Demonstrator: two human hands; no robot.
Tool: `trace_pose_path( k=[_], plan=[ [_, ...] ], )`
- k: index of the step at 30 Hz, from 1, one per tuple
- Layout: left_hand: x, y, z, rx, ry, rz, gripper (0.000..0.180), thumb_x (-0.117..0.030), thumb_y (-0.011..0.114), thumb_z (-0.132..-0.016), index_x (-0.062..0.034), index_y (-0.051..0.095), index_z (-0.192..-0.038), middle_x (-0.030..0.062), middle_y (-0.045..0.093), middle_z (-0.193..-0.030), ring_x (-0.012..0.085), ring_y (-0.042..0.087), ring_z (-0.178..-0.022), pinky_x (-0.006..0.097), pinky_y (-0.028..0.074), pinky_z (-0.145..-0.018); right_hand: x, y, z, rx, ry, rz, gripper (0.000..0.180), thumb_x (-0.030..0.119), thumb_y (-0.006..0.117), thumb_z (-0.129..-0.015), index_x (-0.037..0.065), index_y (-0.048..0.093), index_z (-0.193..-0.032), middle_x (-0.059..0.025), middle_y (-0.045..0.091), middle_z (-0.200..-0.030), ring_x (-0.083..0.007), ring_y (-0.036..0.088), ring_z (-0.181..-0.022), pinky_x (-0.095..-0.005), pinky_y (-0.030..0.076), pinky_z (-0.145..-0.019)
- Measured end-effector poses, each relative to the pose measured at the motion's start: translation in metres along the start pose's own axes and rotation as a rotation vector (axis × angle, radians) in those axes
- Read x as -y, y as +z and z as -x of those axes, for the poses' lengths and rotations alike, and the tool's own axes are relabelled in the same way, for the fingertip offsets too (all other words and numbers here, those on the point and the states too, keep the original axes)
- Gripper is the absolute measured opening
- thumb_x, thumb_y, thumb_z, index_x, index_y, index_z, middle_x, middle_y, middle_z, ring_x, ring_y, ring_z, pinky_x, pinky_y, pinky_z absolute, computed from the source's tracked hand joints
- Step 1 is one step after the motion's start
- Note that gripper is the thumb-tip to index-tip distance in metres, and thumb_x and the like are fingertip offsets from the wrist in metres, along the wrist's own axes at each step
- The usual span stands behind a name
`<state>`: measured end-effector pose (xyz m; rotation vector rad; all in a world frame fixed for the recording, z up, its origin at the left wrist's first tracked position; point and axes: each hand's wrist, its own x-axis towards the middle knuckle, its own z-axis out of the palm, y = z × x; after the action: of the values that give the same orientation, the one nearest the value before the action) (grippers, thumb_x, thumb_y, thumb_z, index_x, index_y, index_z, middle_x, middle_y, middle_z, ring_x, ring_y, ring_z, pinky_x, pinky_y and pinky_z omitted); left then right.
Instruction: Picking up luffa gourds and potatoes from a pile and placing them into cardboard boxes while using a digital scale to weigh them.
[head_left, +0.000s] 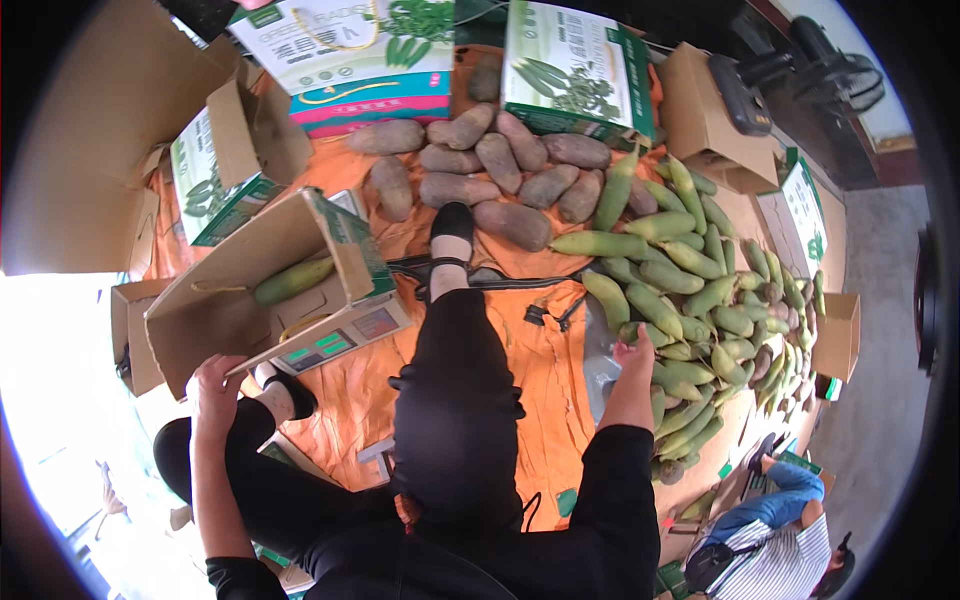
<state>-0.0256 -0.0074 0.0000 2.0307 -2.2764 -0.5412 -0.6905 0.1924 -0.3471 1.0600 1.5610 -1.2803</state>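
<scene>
An open cardboard box point(215, 270) stands to the left, tipped toward me on a scale point(335, 343) with a lit green display. One green radish point(293, 281) lies inside it. My left hand point(213, 385) pinches the near edge of the box. To the right is a large heap of green radishes point(690, 375). At the heap's left edge my right hand point(634, 350) closes around a green radish point(650, 336); part of its grip is hidden. The hand is beside other radishes in the pile.
Reddish-brown radishes point(512, 225) lie on an orange cloth point(545, 390) beyond my foot. Printed carton boxes point(575, 75) stand at the back. A fan point(840, 75) is at the far right. Another person point(770, 540) sits at the lower right by the heap.
</scene>
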Motion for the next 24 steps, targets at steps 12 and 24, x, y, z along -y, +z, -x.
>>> trace_pose_path(
  k=[12,24],
  plan=[
    [0.01,0.001,0.003,-0.044,0.075,-0.064,0.015,-0.012,0.064,-0.072,-0.0061,0.069,-0.085,0.0116,0.065,-0.081,0.031,0.062,-0.081,0.039,0.049,-0.075,-0.157,-0.04,0.103,0.317,-0.068,0.161,0.024,0.031,0.07,-0.082,0.011,0.06,-0.091,-0.0016,0.058,-0.077,-0.0187,0.054,-0.071,-0.0359,0.045,-0.066],
    [0.028,0.004,0.006,-0.019,0.065,-0.06,0.013,-0.012,0.063,-0.073,-0.0092,0.067,-0.085,0.0067,0.064,-0.084,0.0255,0.061,-0.088,0.038,0.046,-0.08,-0.137,0.028,0.264,0.928,-0.443,0.707,0.058,0.005,0.067,-0.077,0.004,0.045,-0.13,-0.003,0.058,-0.112,-0.016,0.055,-0.102,-0.033,0.042,-0.089]
  ],
)
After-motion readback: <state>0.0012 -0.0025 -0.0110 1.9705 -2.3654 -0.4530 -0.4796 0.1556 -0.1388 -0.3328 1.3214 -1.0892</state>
